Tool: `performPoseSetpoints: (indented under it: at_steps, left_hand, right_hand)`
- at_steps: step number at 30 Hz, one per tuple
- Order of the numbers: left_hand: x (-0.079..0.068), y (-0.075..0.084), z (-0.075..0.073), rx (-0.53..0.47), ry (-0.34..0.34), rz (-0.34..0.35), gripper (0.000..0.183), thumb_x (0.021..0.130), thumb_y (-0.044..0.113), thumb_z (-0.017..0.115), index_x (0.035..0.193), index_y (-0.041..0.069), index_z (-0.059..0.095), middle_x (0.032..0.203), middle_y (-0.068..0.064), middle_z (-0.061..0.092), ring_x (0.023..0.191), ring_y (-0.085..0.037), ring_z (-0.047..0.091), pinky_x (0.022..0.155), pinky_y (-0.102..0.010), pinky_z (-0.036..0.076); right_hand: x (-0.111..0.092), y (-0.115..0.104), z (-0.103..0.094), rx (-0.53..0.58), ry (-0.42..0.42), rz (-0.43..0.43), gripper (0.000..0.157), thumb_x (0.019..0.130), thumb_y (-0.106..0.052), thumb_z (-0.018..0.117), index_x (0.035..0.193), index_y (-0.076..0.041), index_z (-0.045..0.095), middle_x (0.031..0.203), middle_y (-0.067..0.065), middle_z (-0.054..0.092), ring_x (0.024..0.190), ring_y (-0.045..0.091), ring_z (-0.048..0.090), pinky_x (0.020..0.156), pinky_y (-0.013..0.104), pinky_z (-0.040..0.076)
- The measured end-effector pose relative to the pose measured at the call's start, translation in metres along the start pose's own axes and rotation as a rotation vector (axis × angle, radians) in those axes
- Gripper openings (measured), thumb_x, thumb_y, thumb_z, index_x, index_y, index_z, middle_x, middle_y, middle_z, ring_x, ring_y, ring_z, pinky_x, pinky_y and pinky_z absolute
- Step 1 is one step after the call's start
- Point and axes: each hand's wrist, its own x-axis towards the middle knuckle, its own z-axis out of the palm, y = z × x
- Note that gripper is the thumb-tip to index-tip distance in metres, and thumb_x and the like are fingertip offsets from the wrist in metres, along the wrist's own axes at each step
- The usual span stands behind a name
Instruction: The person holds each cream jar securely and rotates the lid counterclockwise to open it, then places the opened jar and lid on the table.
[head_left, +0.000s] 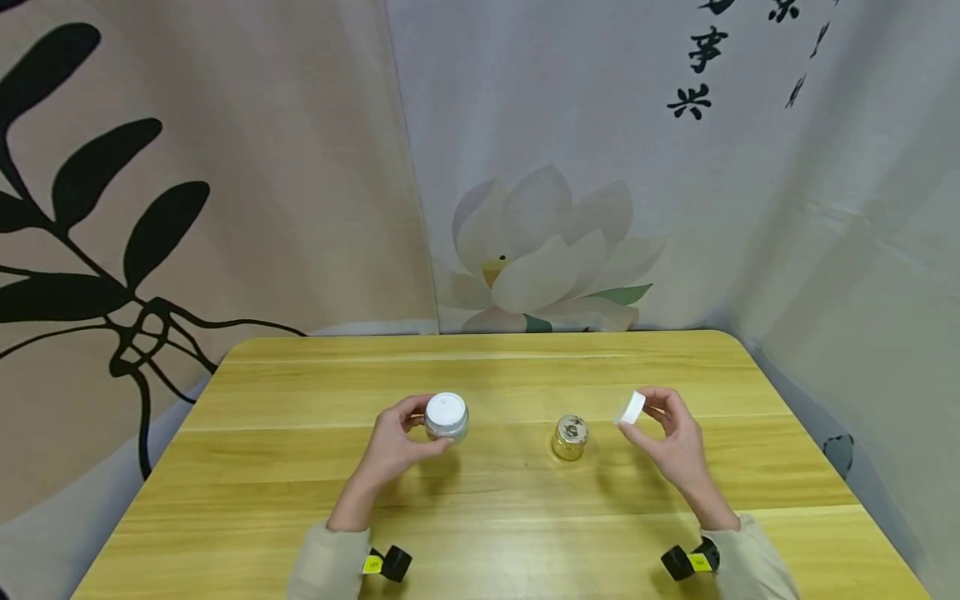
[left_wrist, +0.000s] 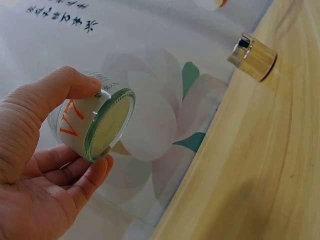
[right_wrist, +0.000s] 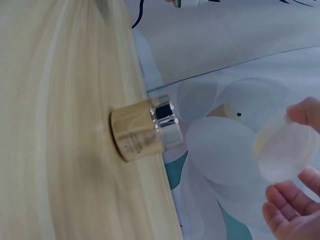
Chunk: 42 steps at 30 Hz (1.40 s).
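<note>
Jar (head_left: 446,417) sat gripped in the left hand (head_left: 393,446), white cap (head_left: 632,407) pinched in the right hand (head_left: 677,442); slackening likely risked drops.

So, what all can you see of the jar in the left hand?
The jar is short and round, greenish and see-through like glass at its base, with a pale label bearing orange-red "V7" and small print. Its top is white. The left hand grips its sides, holding it roughly upright above the table. Its contents cannot be made out.
</note>
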Motion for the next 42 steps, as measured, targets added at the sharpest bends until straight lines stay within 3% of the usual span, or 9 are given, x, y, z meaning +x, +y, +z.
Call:
performPoseSetpoints:
  at_steps: [7,12,19,22,28,32,36,42]
  left_hand:
    - [0.002,-0.003,0.0,0.005,0.006,0.012,0.056,0.065,-0.011,0.077,0.116,-0.011,0.056,0.11,-0.021,0.06,0.102,-0.031,0.053,0.09,-0.035,0.048]
    - [0.001,-0.003,-0.001,-0.002,0.003,0.006,0.056,0.065,-0.007,0.079,0.117,-0.008,0.057,0.111,-0.017,0.06,0.102,-0.026,0.054,0.09,-0.031,0.048]
    - [0.0,-0.001,-0.002,-0.025,0.001,0.027,0.056,0.065,-0.003,0.081,0.117,-0.006,0.058,0.111,-0.016,0.06,0.102,-0.026,0.053,0.09,-0.032,0.048]
    - [0.0,-0.001,-0.002,-0.023,0.003,0.015,0.056,0.065,-0.003,0.081,0.117,-0.006,0.058,0.111,-0.016,0.06,0.102,-0.025,0.053,0.09,-0.032,0.047]
    - [-0.001,-0.002,-0.003,-0.011,-0.005,-0.004,0.056,0.066,-0.002,0.081,0.117,-0.005,0.058,0.111,-0.015,0.06,0.102,-0.025,0.053,0.09,-0.033,0.047]
    - [-0.001,-0.002,-0.003,-0.013,-0.004,-0.004,0.056,0.066,-0.002,0.081,0.117,-0.005,0.058,0.111,-0.016,0.059,0.102,-0.025,0.053,0.091,-0.035,0.047]
    - [-0.001,-0.002,-0.003,-0.014,-0.003,-0.007,0.056,0.066,-0.002,0.081,0.117,-0.005,0.058,0.111,-0.015,0.059,0.102,-0.025,0.053,0.091,-0.036,0.047]
    - [-0.001,-0.004,-0.003,0.016,-0.008,-0.018,0.057,0.066,-0.003,0.081,0.117,-0.006,0.057,0.112,-0.016,0.059,0.103,-0.026,0.053,0.091,-0.034,0.047]
  right_hand:
    - [-0.003,0.011,-0.004,-0.123,-0.021,0.013,0.046,0.066,0.014,0.076,0.109,0.011,0.058,0.108,0.02,0.054,0.095,0.009,0.051,0.087,0.012,0.044]
    - [-0.006,0.017,-0.005,-0.264,-0.043,0.04,0.047,0.066,0.006,0.08,0.11,0.006,0.064,0.102,0.017,0.056,0.091,0.015,0.053,0.084,0.012,0.045]
    - [-0.008,0.025,-0.005,-0.434,-0.111,0.081,0.047,0.066,-0.003,0.082,0.11,0.005,0.066,0.096,0.015,0.056,0.086,0.025,0.054,0.081,0.045,0.051]
    - [-0.009,0.031,-0.005,-0.446,-0.157,0.115,0.049,0.067,-0.003,0.081,0.112,0.007,0.064,0.096,0.017,0.055,0.088,0.029,0.055,0.082,0.05,0.05]
    - [-0.011,0.038,-0.007,-0.468,-0.233,0.172,0.05,0.067,-0.005,0.083,0.111,0.008,0.064,0.096,0.018,0.055,0.09,0.033,0.056,0.084,0.048,0.05]
    - [-0.012,0.041,-0.008,-0.507,-0.269,0.19,0.049,0.067,-0.011,0.084,0.108,0.008,0.065,0.096,0.017,0.056,0.087,0.031,0.057,0.077,0.044,0.051]
    - [-0.014,0.044,-0.008,-0.534,-0.294,0.208,0.049,0.067,-0.016,0.085,0.107,0.007,0.066,0.096,0.016,0.057,0.085,0.028,0.056,0.07,0.036,0.047]
    - [-0.016,0.047,-0.008,-0.547,-0.305,0.203,0.049,0.066,-0.015,0.085,0.105,0.007,0.066,0.094,0.015,0.057,0.083,0.027,0.056,0.068,0.034,0.046]
